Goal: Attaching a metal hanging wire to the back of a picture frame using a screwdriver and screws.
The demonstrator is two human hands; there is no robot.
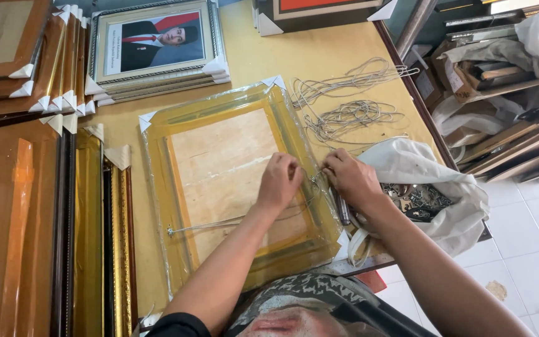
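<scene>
A gold picture frame (176, 131) lies face down on the yellow table, wrapped in clear plastic, with its pale wooden backing up. A thin hanging cord (207, 224) runs across the backing from a small fitting at the frame's left rail to the right rail. My left hand (280, 181) and my right hand (350, 178) meet at the frame's right rail, both pinching the cord's end at a small metal fitting (314, 179). A dark tool handle (342, 209) lies under my right wrist; whether the hand grips it is unclear.
Loose lengths of cord (350, 100) lie on the table (251, 56) behind my hands. A white cloth bag (432, 181) of metal hardware sits at the right edge. Stacked frames (38, 187) fill the left, a framed portrait (155, 43) lies at the back. Wooden mouldings (513, 143) lean at right.
</scene>
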